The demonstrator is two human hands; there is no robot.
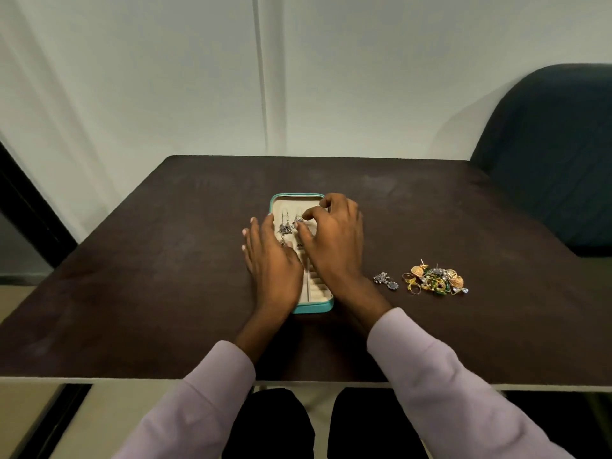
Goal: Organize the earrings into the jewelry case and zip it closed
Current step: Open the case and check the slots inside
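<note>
I see one open case (313, 308) on the table (165, 260), with no readable writing. My right hand (334, 240) fingers pinch an earring (298, 220); left hand (271, 260) fingers lie straight.

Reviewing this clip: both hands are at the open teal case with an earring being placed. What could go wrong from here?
1. The right hand pinches a silver earring right beside the silver earring already hung in the jewelry case; the two could snag or tangle.
2. The mixed jewelry pile looks intertwined, so lifting one piece may drag others across the table.
3. The left hand lies flat on the case; shifting it might jostle the case.
</note>
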